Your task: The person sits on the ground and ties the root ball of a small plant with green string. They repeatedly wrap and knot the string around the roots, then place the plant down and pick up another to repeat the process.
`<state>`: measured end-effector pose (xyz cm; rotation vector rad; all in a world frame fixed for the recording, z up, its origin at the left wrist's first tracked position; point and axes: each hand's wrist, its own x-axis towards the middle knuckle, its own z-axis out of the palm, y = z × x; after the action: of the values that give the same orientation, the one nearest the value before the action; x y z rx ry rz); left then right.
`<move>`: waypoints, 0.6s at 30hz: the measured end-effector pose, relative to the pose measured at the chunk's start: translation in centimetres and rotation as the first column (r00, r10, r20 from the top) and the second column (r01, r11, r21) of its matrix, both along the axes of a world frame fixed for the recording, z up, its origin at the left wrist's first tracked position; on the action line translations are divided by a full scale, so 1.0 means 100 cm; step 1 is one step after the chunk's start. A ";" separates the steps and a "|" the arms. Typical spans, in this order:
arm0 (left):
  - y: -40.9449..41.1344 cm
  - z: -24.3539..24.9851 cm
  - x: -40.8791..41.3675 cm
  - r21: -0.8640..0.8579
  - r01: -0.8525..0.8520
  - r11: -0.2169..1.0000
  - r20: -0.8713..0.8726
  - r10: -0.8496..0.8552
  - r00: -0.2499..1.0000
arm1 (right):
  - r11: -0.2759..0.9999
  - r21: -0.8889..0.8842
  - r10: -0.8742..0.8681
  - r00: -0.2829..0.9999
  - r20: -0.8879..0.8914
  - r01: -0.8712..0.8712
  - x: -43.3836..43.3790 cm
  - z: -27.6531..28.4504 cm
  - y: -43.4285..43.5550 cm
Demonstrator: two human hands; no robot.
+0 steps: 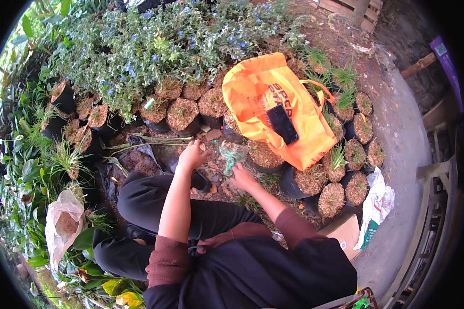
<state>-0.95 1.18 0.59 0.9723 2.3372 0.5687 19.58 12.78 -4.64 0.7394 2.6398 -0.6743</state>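
My left hand (pixel 193 155) is raised over the ground in front of my knees, its fingers curled at the near end of some long green stems (pixel 154 143); whether it grips them I cannot tell. To its right, my right hand (pixel 243 177) reaches toward a tangle of green twine (pixel 231 156) on the soil, its fingertips at the tangle's lower edge; a grip is not clear. Left of my left hand lies a black plastic bag (pixel 141 160) with dark soil in it. Beyond both hands stand potted plants in black bags, among them one with brown mulch (pixel 182 114).
An orange fabric bag (pixel 255 89) with a black phone (pixel 282 124) on it lies over pots at the right. Blue-flowered plants (pixel 154 58) grow beyond. A cardboard box (pixel 342 233) and a white-green sack (pixel 373 208) stand lower right. A translucent bag (pixel 65 228) is at the left.
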 end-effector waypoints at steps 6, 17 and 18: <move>-0.032 -0.016 -0.013 -0.216 0.030 0.976 0.041 -0.022 0.999 | 0.995 -0.086 0.064 0.964 0.258 -0.043 -0.054 -0.021 0.002; -0.007 0.001 0.005 -0.169 0.129 0.977 0.089 -0.115 0.989 | 0.832 -0.211 -0.516 0.855 0.045 0.513 0.004 -0.080 -0.009; -0.008 -0.001 0.004 -0.168 0.136 0.976 0.088 -0.122 0.989 | 0.844 -0.181 -0.508 0.861 0.034 0.505 0.004 -0.080 -0.006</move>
<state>-0.54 0.38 0.46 0.9940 2.1951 0.3386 19.95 12.16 -12.69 1.4001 2.3488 -1.0468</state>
